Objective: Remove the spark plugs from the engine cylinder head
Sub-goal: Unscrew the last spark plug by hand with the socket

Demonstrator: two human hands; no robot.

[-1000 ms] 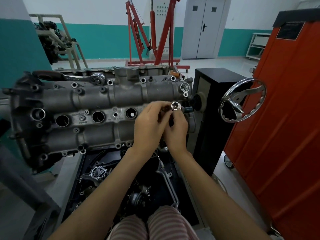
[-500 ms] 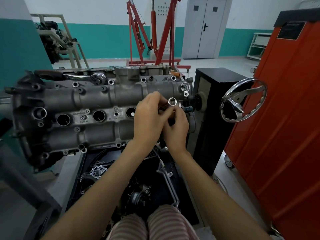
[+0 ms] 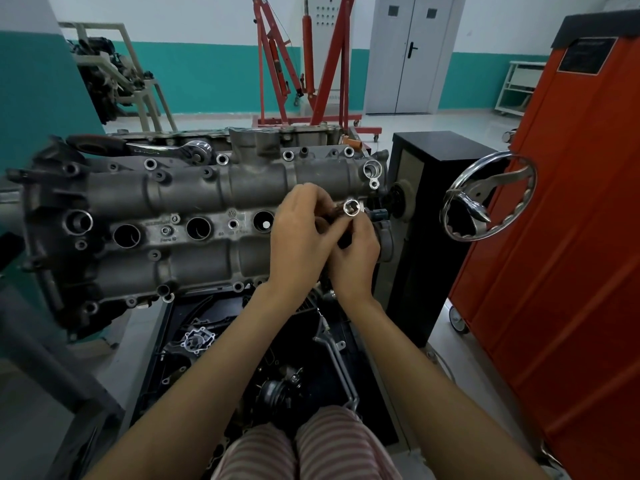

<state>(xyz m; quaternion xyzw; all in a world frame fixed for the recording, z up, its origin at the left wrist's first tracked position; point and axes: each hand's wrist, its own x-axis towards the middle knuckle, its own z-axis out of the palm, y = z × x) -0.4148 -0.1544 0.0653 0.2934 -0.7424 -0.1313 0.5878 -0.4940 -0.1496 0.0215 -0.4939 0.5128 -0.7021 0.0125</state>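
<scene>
- Big orange cabinet (image 3: 568, 237) on the right, chrome handwheel (image 3: 488, 195) just in front of it.
- Grey cylinder head (image 3: 194, 216) across the middle, three open plug holes in a row.
- Ratchet (image 3: 166, 148) lying along its far edge.
- Left hand (image 3: 301, 237) and right hand (image 3: 356, 258) touching at the head's right end, fingers pinching a shiny socket (image 3: 350, 206), open end up.
- No telling whether a spark plug sits inside.

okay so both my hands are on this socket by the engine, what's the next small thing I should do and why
Probably lower the socket into the plug hole under your hands and seat it. Both the left hand and the right hand grip it above the cylinder head, open end up. The ratchet lies unused on the head's far side.
</scene>
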